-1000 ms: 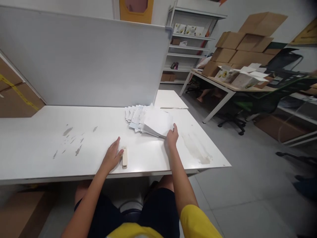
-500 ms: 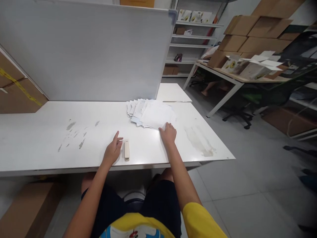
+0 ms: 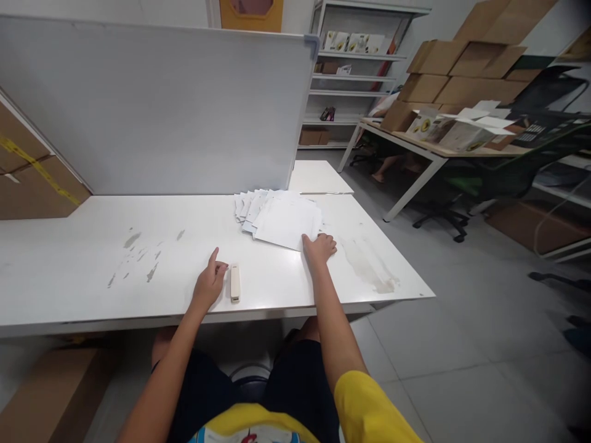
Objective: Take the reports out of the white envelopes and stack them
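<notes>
A fanned pile of white paper sheets (image 3: 277,215) lies on the white table. My right hand (image 3: 318,247) is at the near right corner of the pile, its thumb over the top sheet (image 3: 285,229) and its fingers closed at the edge; this sheet juts a little toward me. Close to the table's front edge stands a cream stapler (image 3: 235,283), lengthwise to me. Just left of it hovers or rests my left hand (image 3: 210,284), with one finger stretched forward and the others loosely bent. Nothing shows in that hand, and it appears apart from the stapler.
Behind the table surface (image 3: 184,295) stands a whiteboard (image 3: 161,111). Cardboard boxes (image 3: 41,184) sit at the left. A second desk (image 3: 434,151) on the right bears cartons, with an office chair (image 3: 462,209) beside it. Shelving (image 3: 355,92) is at the back, and a person's foot (image 3: 378,177) shows under the desk.
My right hand has shifted slightly right, and the top sheet has slid a little toward me with it. My left hand stays beside the stapler, its fingers a bit more bent.
</notes>
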Tool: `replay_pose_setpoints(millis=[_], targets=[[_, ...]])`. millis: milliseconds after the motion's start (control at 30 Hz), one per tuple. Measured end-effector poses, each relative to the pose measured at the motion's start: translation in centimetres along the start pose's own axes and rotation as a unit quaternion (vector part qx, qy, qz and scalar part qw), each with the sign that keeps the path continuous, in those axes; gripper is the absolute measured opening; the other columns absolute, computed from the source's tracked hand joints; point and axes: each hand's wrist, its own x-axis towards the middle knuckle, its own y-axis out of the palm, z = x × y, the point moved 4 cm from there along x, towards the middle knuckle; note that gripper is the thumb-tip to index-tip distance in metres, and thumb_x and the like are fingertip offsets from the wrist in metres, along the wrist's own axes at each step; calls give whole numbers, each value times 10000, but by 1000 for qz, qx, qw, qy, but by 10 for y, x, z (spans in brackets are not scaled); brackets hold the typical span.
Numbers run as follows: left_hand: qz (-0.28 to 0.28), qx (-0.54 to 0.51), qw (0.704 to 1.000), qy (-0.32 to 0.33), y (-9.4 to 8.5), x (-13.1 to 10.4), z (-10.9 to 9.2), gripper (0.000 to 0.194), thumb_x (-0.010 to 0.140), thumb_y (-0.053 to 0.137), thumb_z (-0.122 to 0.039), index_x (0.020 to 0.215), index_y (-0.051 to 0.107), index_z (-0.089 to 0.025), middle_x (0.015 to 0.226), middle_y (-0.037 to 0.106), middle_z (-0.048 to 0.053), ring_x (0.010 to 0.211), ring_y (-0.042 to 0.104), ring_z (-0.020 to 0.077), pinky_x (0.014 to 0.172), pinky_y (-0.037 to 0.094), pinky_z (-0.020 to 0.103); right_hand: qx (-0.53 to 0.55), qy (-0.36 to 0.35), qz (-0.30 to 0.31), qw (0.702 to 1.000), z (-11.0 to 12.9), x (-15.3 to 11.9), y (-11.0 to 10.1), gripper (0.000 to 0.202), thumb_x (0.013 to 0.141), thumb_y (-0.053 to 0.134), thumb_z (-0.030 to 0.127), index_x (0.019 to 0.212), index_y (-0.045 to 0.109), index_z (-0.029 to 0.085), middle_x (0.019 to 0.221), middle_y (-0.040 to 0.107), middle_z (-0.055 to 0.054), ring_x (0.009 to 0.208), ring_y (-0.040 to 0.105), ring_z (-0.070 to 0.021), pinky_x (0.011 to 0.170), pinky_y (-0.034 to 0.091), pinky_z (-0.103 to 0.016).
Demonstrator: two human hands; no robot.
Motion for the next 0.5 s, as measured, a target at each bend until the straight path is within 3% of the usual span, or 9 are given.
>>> replay_pose_setpoints(millis=[233,400,500], targets=[[2,-14,1000,-10,-1,0,-1,567,950,319,-454,1438,343,-167,1034,679,55,1005,633,217,883,467,349,59,51,20,997,13,19,7,485,744,530,286,1203,498,134,1173,577,-164,1073,539,-302,921,384,-432],[-5,-28,999,-14,-3,3,3,529,939,336,-470,1372,427,-180,1011,691,53,1016,641,220,910,471,364,77,76,1,994,29,23,15,552,718,514,262,1242,498,90,1193,534,-239,1105,505,-372,894,399,-493],[-14,-40,999,-26,-4,5,6,506,932,344,-474,1328,467,-185,995,701,49,1010,652,220,921,477,374,94,62,-3,994,39,18,23,507,721,526,272,1203,541,114,1190,534,-229,1132,466,-387,937,365,-516]])
